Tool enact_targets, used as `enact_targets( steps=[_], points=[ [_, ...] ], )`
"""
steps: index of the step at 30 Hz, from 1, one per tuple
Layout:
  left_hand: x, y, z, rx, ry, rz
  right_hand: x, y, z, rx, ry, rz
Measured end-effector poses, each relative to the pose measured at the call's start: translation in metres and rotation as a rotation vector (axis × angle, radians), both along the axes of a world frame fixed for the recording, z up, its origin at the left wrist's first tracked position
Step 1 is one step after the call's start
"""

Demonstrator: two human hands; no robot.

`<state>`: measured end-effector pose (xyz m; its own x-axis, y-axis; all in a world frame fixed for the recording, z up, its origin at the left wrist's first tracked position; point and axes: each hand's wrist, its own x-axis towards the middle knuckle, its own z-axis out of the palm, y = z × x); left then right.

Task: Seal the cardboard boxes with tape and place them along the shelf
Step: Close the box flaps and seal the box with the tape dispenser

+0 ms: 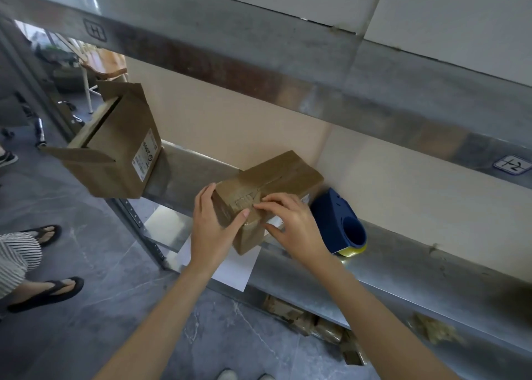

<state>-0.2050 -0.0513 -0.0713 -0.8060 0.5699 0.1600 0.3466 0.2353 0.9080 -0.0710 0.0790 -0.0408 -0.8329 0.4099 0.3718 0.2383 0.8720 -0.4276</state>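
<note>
A closed cardboard box (276,175) lies on the metal shelf (403,264), its near end poking over the front edge. Shiny tape runs along its top seam. My left hand (210,227) grips the box's near left corner, thumb on top. My right hand (290,221) rests on the near end with its fingertips pressing the tape down. A blue tape dispenser (339,221) with a yellowish roll lies on the shelf just right of the box. A second cardboard box (115,146), flaps open, sits tipped at the shelf's left end.
An upper shelf beam (259,63) crosses overhead. A white sheet of paper (233,270) hangs over the shelf edge under the box. A person in black sandals (54,290) stands on the grey floor at left. More cardboard lies below the shelf.
</note>
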Motion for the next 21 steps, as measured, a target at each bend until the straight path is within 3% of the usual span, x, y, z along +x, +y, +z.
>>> enact_targets(
  steps=[7, 11, 15, 21],
  points=[
    [-0.035, -0.012, 0.002, -0.054, -0.056, -0.085, 0.024, 0.051, 0.001, -0.006, -0.108, -0.273],
    [-0.051, -0.011, 0.006, -0.027, -0.147, -0.120, 0.031, 0.057, -0.007, -0.175, -0.082, -0.243],
    [-0.057, 0.001, 0.014, 0.003, -0.203, -0.187, 0.036, 0.050, -0.013, -0.184, 0.008, -0.226],
    [-0.062, 0.036, 0.023, -0.156, 0.007, -0.089, 0.042, 0.039, -0.014, -0.182, 0.057, -0.240]
  ],
)
